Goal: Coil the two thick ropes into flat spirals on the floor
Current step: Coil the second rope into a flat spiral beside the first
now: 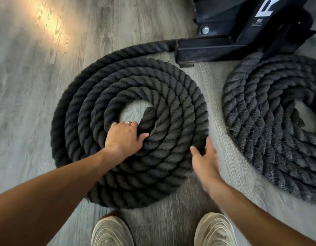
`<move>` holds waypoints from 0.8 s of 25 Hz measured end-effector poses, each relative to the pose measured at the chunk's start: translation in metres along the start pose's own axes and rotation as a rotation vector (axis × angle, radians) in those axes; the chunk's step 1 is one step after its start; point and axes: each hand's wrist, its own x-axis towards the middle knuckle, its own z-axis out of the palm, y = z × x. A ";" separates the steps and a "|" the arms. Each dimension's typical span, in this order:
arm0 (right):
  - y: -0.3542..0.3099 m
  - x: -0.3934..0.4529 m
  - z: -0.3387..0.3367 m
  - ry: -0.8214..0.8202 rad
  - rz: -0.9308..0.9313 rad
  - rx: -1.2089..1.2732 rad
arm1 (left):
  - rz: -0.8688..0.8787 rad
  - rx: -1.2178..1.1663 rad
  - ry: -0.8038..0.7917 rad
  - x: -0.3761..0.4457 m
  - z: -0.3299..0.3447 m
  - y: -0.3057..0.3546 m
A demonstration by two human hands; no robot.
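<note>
From the head camera I see the left rope [128, 96] lying as a flat spiral on the grey wood floor [29, 86], its outer turn running off toward the black metal frame [224, 45]. My left hand [124, 136] rests on the inner turns beside the rope's end at the open centre, fingers curled over the innermost turn, a ring [128, 123] on one finger. My right hand [205, 160] is relaxed and spread, fingertips touching the spiral's right outer edge. The right rope [271, 121] sits coiled well to the right, partly cut off by the picture's edge. My two shoes [112, 231] stand just below the spiral.
</note>
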 end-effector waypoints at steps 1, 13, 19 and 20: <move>-0.007 0.010 -0.009 0.029 -0.022 -0.019 | -0.032 0.003 -0.003 -0.002 -0.003 0.010; 0.034 -0.085 -0.001 0.039 0.042 -0.085 | -0.023 -0.324 -0.019 0.022 -0.009 0.021; 0.044 -0.092 0.003 -0.035 0.023 -0.079 | 0.591 0.224 -0.238 0.020 -0.011 -0.065; 0.043 -0.090 0.002 -0.032 0.028 -0.081 | 0.628 0.263 -0.204 0.018 -0.005 -0.067</move>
